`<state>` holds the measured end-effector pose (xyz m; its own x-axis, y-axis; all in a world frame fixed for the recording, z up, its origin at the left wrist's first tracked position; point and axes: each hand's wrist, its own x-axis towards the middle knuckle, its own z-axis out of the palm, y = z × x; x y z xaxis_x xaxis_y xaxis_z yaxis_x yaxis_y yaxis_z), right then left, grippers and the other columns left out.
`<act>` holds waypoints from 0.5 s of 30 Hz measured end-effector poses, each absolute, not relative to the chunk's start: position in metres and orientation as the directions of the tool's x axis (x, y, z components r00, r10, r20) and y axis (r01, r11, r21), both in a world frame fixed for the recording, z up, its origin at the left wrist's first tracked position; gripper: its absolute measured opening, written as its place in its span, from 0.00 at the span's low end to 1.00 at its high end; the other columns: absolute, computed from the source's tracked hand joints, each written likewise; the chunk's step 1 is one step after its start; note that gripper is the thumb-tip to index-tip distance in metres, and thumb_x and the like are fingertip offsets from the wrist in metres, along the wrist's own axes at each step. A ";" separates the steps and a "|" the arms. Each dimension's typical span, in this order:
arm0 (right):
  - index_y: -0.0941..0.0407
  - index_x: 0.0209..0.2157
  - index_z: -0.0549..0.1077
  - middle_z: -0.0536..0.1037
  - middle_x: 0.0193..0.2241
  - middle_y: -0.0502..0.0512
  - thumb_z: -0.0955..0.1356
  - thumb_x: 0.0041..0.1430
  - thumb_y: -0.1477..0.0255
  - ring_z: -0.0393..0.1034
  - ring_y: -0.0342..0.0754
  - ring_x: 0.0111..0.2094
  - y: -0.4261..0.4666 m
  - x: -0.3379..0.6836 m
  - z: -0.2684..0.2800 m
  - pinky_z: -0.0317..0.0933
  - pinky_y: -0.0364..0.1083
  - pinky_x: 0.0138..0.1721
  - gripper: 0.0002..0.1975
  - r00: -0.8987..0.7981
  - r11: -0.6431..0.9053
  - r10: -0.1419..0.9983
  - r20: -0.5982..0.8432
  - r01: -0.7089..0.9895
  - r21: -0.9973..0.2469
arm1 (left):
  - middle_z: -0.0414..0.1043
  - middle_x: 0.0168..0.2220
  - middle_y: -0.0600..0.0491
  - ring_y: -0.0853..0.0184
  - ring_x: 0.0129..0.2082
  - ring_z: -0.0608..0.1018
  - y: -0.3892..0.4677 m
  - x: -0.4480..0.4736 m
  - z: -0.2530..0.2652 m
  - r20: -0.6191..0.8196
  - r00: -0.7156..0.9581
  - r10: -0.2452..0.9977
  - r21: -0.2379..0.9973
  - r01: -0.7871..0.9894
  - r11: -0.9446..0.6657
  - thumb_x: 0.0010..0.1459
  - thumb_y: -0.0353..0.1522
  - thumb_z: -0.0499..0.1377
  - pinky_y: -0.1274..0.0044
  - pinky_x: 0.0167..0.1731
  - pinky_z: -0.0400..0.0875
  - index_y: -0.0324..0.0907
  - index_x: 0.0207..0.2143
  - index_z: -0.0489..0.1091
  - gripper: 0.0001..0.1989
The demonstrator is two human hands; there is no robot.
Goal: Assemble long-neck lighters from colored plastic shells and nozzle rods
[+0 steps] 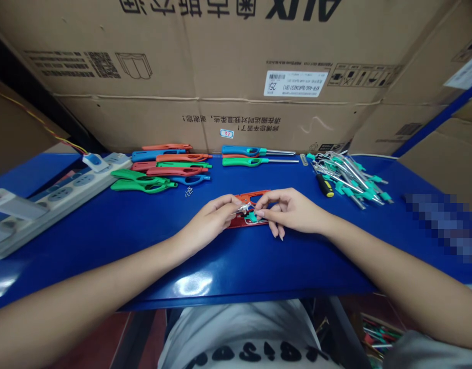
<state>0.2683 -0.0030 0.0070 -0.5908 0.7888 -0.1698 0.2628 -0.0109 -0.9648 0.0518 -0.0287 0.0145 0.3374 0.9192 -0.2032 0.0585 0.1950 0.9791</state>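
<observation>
Two orange-red lighter casing halves [239,224] lie on the blue table in front of me, partly covered by my hands. My left hand [216,212] is closed, pinching a small silver and white part [243,208] between thumb and fingertips above the casing. My right hand [285,211] is bent over the right end, thumb and forefinger brought together beside a teal trigger piece [251,217]. A thin white wire runs by that piece along the lower half. What sits between the right fingertips is too small to make out.
Lighter casings in several colours [174,166] lie at the back left, near small screws [188,191] and a power strip [66,197]. Lighters with metal tubes [259,161] lie at the back. A screwdriver [325,185] and a pile of metal tubes with teal pieces [353,177] lie right. A cardboard box [228,77] stands behind.
</observation>
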 end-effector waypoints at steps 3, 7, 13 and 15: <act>0.59 0.38 0.72 0.76 0.16 0.48 0.73 0.56 0.55 0.72 0.42 0.15 -0.001 0.266 -0.001 0.70 0.40 0.18 0.21 -0.619 -0.015 0.771 -0.150 0.217 -0.976 | 0.54 0.20 0.62 0.74 0.19 0.57 -0.029 0.052 0.015 -0.204 0.344 0.917 0.979 0.080 0.188 0.56 0.40 0.59 0.81 0.18 0.45 0.41 0.30 0.65 0.12; 0.60 0.38 0.73 0.74 0.14 0.46 0.73 0.55 0.52 0.68 0.41 0.13 0.003 0.267 -0.003 0.65 0.38 0.14 0.24 -0.606 -0.015 0.783 -0.137 0.202 -0.979 | 0.57 0.20 0.61 0.74 0.19 0.57 -0.027 0.051 0.010 -0.169 0.356 0.919 0.982 0.139 0.126 0.58 0.43 0.60 0.81 0.18 0.48 0.41 0.31 0.66 0.14; 0.61 0.38 0.75 0.69 0.11 0.43 0.71 0.59 0.54 0.59 0.37 0.10 0.007 0.271 0.000 0.54 0.36 0.12 0.22 -0.615 0.035 0.782 -0.100 0.204 -0.978 | 0.60 0.20 0.61 0.75 0.19 0.60 -0.024 0.049 0.006 -0.092 0.397 0.913 0.968 0.249 -0.011 0.61 0.44 0.58 0.81 0.19 0.52 0.39 0.35 0.71 0.16; 0.61 0.36 0.75 0.69 0.11 0.42 0.71 0.60 0.55 0.58 0.36 0.10 0.008 0.272 0.000 0.51 0.36 0.12 0.20 -0.622 0.033 0.778 -0.092 0.186 -0.982 | 0.61 0.20 0.60 0.75 0.18 0.60 -0.025 0.048 0.007 -0.100 0.402 0.910 0.963 0.270 -0.014 0.62 0.43 0.58 0.82 0.18 0.52 0.39 0.36 0.71 0.15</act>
